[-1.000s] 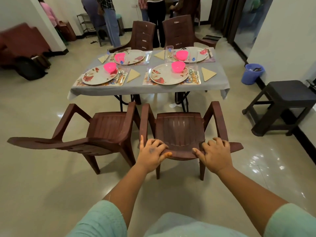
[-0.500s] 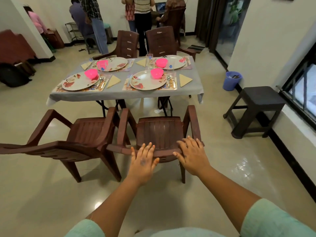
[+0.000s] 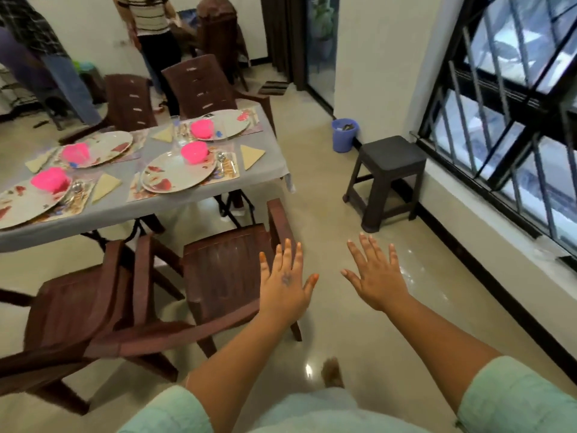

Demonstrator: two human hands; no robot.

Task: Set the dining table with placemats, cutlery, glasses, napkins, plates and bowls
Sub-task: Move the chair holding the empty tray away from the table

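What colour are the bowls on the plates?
Bright pink; the bowls show best in the head view, one on each plate.

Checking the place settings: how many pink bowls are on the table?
4. Near right bowl, far right bowl, far left bowl, near left bowl; each sits on a plate. None seems hidden.

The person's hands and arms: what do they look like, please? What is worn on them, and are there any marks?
Both forearms are bare. Each upper arm is covered by a loose, pale mint-green sleeve that ends near the elbow. The left hand has a small dark bluish mark on its back and orange-tinted fingertips. The right hand shows no such mark. No rings, watch or bracelets are visible on either.
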